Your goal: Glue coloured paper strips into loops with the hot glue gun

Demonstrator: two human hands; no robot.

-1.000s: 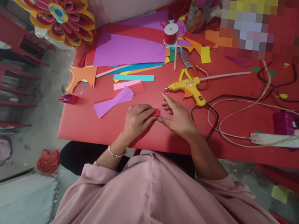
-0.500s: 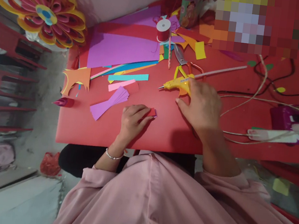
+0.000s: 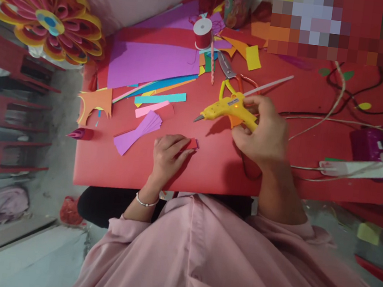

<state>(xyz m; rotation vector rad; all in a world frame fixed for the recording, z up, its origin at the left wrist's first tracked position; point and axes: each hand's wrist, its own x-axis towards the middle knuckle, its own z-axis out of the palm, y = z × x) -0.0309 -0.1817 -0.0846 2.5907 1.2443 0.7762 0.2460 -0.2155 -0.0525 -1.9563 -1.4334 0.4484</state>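
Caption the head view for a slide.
Left hand pinches red paper; right hand grips a glue gun over a red table.

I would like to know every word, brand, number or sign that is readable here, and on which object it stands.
No text is readable.
Glue gun: a small label on its side, too blurred to read.
Container at the back: any lettering is too small to read.
Power strip: any marking is too blurred to read.
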